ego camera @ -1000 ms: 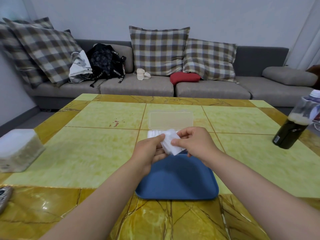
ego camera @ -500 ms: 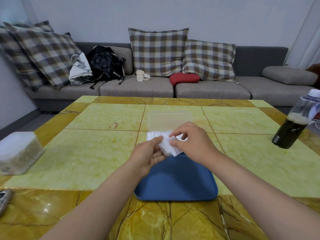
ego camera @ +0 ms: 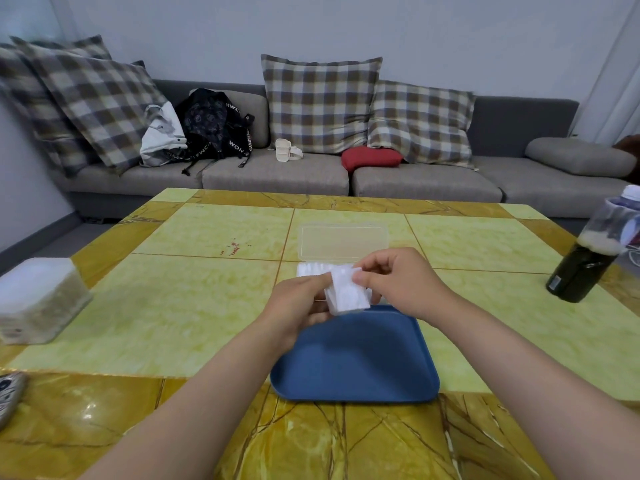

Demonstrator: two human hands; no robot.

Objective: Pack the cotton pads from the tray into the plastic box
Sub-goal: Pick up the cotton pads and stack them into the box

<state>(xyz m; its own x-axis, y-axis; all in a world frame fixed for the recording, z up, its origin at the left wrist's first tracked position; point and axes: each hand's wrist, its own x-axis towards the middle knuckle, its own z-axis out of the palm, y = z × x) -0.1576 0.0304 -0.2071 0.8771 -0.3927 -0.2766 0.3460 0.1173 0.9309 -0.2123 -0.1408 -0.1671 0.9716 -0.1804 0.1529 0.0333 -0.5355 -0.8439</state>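
loose stack at risk of fanning out over the tray

nearest, the blue tray [ego camera: 353,368] is seen bare on the worktop [ego camera: 173,306], so the last pads appear to have been lifted. just above its far edge, a small stack of cotton pads [ego camera: 346,292] is held between both hands: the left hand [ego camera: 298,308] is closed under and beside the stack, and the right hand [ego camera: 398,284] has thumb and fingers pressed onto its upper corner. both grips are pinched on the pads.

just beyond, the plastic box [ego camera: 308,270] is lying open with a row of pads already inside, its clear lid [ego camera: 343,239] folded back flat.

the stack could be splayed or dropped if the pinch is loosened on one side. a pad could be caught on the box rim or bunched against the packed row if it is pushed in at a tilt. the light box could also be shoved away, since it is not held down.
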